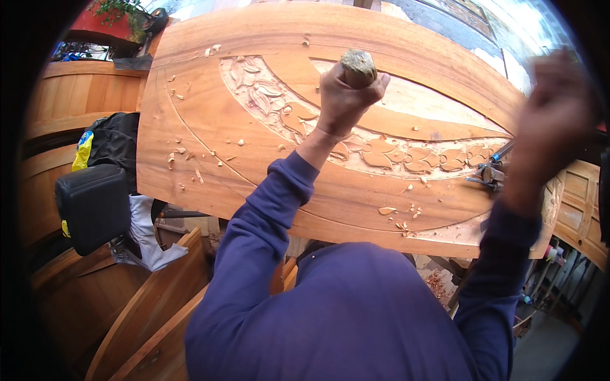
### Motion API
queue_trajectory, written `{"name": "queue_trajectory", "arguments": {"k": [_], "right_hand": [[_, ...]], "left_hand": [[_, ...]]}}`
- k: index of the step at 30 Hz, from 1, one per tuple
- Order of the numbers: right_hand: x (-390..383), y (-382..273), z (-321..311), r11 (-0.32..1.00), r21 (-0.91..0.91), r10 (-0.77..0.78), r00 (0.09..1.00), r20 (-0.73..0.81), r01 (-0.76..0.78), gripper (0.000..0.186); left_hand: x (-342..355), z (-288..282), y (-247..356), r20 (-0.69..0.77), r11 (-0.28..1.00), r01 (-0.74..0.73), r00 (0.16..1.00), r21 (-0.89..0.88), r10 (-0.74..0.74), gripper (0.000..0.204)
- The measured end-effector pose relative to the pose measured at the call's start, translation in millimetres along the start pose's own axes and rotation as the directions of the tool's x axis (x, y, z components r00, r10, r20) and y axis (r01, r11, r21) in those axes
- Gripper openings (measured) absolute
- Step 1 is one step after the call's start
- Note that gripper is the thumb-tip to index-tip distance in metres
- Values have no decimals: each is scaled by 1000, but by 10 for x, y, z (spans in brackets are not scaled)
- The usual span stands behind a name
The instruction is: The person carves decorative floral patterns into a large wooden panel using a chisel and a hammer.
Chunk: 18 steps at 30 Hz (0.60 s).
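A large wooden panel (210, 101) with a carved band of leaves and flowers (381, 152) lies in front of me. My left hand (343, 98) is closed around a chisel whose worn, frayed wooden handle end (359, 63) sticks up out of the fist; the blade is hidden behind the hand, over the carved band. My right hand (559, 120) is raised at the right edge of the panel and is blurred by motion. What it holds does not show. Both arms wear dark blue sleeves.
A metal clamp with a blue handle (489, 173) grips the panel's right end. Wood chips (403, 222) lie scattered on the panel. A black bag (95, 203) and white cloth (149, 235) sit at the left among curved wooden parts. A red planter (101, 25) stands at the far left.
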State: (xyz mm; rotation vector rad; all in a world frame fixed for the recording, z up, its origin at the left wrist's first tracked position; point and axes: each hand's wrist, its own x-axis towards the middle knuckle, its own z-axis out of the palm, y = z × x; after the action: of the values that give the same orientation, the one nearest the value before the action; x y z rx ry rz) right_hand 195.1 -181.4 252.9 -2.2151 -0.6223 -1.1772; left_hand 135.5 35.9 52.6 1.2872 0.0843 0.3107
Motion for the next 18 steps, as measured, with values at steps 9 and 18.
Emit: {"name": "queue_trajectory", "arguments": {"k": [9, 18], "right_hand": [[-943, -290, 575, 877, 449, -182, 747, 639, -171, 69], [-1221, 77, 97, 709, 433, 174, 733, 658, -556, 80]], "left_hand": [[44, -277, -56, 284, 974, 175, 950, -143, -129, 28], [78, -157, 72, 176, 975, 96, 982, -199, -61, 19]]}}
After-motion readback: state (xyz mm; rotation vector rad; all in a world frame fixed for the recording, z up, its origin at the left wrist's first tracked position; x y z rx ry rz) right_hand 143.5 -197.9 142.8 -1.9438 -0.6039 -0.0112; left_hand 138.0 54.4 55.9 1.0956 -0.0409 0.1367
